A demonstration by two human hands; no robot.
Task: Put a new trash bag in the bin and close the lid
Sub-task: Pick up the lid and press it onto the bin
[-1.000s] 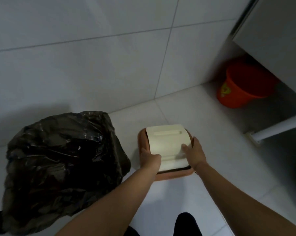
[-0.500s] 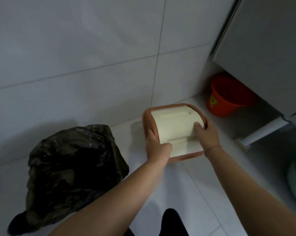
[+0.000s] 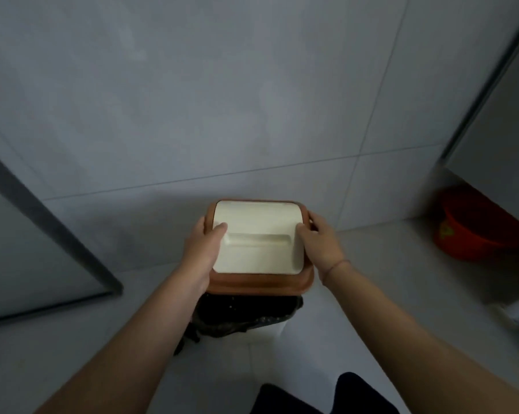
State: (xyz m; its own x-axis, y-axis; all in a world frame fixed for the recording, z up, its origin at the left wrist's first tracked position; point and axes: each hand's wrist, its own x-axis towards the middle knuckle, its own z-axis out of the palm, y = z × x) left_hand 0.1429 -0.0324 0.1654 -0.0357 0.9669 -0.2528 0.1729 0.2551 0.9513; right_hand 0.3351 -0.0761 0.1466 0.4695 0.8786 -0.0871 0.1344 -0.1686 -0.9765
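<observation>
I hold the bin lid [image 3: 259, 249], a brown frame with a cream swing flap, level between both hands. My left hand [image 3: 203, 249] grips its left edge, thumb on the flap. My right hand [image 3: 321, 246] grips the right edge. Directly below the lid, a black trash bag [image 3: 246, 316] is draped over the top of the white bin [image 3: 279, 328]. The lid hides most of the bin, and I cannot tell whether it touches the rim.
An orange bucket [image 3: 473, 231] stands on the floor at the right under a grey cabinet [image 3: 497, 121]. A dark-framed panel [image 3: 43, 222] leans in from the left. Tiled wall lies ahead. My dark-clothed legs [image 3: 327, 395] show at the bottom.
Both hands lifted the lid off the floor and carried it over the lined bin. The view swung, and the full black trash bag on the left is out of sight.
</observation>
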